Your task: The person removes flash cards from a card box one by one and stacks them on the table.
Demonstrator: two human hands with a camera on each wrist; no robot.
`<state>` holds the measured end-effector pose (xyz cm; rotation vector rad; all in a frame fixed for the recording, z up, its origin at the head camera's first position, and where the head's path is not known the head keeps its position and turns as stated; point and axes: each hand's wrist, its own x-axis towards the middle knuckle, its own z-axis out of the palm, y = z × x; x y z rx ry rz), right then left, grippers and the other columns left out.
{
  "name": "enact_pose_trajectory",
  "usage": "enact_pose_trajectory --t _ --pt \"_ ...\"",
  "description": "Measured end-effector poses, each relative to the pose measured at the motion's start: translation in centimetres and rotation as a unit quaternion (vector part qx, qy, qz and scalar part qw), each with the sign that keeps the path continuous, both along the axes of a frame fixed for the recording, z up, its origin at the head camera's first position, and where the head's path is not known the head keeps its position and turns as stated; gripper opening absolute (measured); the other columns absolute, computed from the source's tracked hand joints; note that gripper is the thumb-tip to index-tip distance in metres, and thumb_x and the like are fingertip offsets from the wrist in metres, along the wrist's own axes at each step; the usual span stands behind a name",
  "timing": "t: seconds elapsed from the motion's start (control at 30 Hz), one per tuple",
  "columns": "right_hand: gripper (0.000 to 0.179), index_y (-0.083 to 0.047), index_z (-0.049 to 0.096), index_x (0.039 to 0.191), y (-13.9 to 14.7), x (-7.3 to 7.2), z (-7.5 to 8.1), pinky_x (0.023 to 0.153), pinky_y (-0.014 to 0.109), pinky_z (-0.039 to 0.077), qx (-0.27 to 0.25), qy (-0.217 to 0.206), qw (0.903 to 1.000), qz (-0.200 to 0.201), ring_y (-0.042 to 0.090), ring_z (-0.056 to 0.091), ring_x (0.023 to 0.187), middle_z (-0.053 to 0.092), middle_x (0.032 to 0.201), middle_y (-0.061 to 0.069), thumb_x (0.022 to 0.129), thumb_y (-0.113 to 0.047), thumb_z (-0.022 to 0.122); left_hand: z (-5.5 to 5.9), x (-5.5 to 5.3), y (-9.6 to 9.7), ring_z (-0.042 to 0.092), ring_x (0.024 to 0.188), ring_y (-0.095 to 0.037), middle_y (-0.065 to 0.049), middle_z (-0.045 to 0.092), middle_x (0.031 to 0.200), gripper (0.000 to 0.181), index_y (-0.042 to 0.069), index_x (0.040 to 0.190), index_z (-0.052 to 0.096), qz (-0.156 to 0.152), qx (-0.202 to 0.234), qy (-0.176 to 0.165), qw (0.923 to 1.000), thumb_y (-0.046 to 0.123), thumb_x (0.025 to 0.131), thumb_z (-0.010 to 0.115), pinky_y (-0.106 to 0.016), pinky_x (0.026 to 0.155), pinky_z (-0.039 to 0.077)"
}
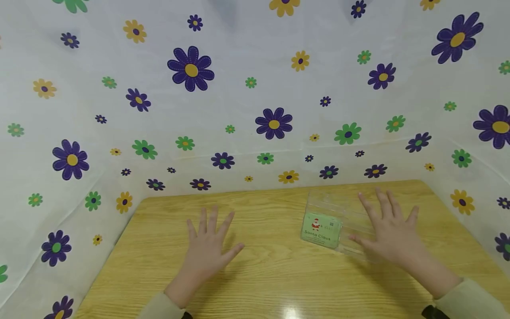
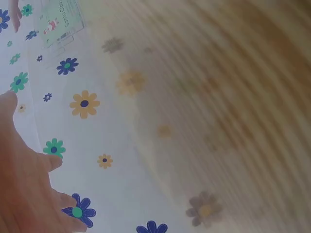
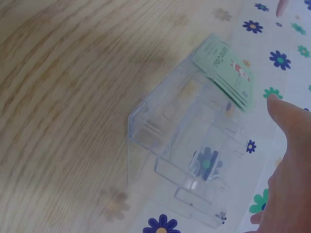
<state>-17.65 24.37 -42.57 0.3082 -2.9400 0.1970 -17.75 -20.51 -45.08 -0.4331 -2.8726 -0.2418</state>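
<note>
A clear plastic card holder (image 3: 165, 141) with stepped tiers stands toward the right of the wooden table. Green cards (image 1: 321, 229) printed "Santa Claus" with a small Santa figure sit in its left part; the right part is see-through, with no cards in it. My right hand (image 1: 394, 230) hovers beside and over the holder's right end, fingers spread and holding nothing. Out to the left, my left hand (image 1: 209, 243) is held over the table with its fingers splayed, also holding nothing. In the left wrist view the cards (image 2: 59, 22) appear at the top, well away from that hand.
The wood-grain table (image 1: 263, 274) spreads beneath both hands. White cloth (image 1: 235, 102) with purple, yellow and green flowers rises behind the table and along both sides. Light-coloured sleeves (image 1: 470, 301) cover the forearms, with a dark band at each wrist.
</note>
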Motion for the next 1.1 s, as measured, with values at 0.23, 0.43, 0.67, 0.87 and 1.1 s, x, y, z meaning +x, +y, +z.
enact_pose_trajectory --t 0.23,0.43,0.67,0.87,1.1 --pt "0.113 -0.025 0.005 0.172 0.6 -0.2 -0.1 0.105 0.096 0.007 -0.005 -0.005 1.0000 -0.007 0.062 0.013 0.155 0.010 0.171 0.033 0.091 -0.070 0.069 0.1 -0.4 1.1 0.014 0.159 -0.057 -0.024 0.016 0.176 0.084 0.023 0.167 0.035 -0.009 0.001 -0.006 0.9999 0.064 0.099 0.062 -0.086 0.119 0.011" --pt "0.114 -0.024 0.002 0.172 1.4 -0.2 -0.3 0.105 0.096 0.008 -0.004 -0.001 0.9999 -0.015 0.064 0.017 0.152 0.011 0.170 0.036 0.092 -0.069 0.069 0.1 -0.8 2.1 0.015 0.159 -0.057 -0.025 0.017 0.175 0.083 0.022 0.166 0.037 -0.023 0.000 -0.005 0.9997 0.065 0.099 0.060 -0.084 0.120 0.013" --pt "0.113 -0.024 0.002 0.172 2.0 -0.2 -0.5 0.105 0.096 0.008 -0.014 0.014 0.9997 -0.015 0.065 0.018 0.151 0.014 0.169 0.036 0.092 -0.067 0.070 -0.1 -1.5 3.4 0.009 0.161 -0.054 -0.024 0.013 0.176 0.084 0.023 0.167 0.034 -0.034 0.005 -0.017 0.9993 0.067 0.100 0.056 -0.081 0.123 0.010" --pt "0.114 -0.025 0.002 0.172 2.7 -0.2 -1.0 0.104 0.097 0.012 -0.012 0.022 0.9995 -0.021 0.065 0.022 0.149 0.017 0.168 0.037 0.092 -0.070 0.069 -0.4 -2.0 4.5 0.009 0.162 -0.054 -0.022 0.011 0.177 0.084 0.024 0.168 0.033 -0.041 0.000 -0.026 0.9988 0.069 0.100 0.054 -0.081 0.123 0.011" --pt "0.113 -0.025 0.005 0.172 3.4 0.1 -1.8 0.101 0.098 0.015 -0.025 0.028 0.9990 -0.023 0.065 0.025 0.147 0.020 0.167 0.037 0.091 -0.071 0.069 -0.7 -2.2 5.5 0.011 0.161 -0.055 -0.021 0.009 0.178 0.082 0.023 0.168 0.032 -0.058 0.000 -0.031 0.9978 0.066 0.101 0.056 -0.080 0.124 0.011"
